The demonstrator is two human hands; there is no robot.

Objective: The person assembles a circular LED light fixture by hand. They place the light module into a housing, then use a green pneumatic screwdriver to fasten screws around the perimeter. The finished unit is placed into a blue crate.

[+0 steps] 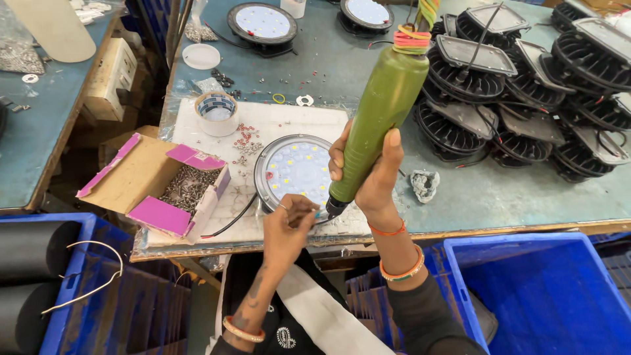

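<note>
The left hand (286, 227) wears a thin ring on one finger, and an orange-and-pale bangle (243, 330) circles the forearm, which bears a dark tattoo. The right hand (373, 176) has a thin orange thread at the wrist, an orange-and-green bangle (402, 268) below it, then a dark sleeve (430, 319).
</note>
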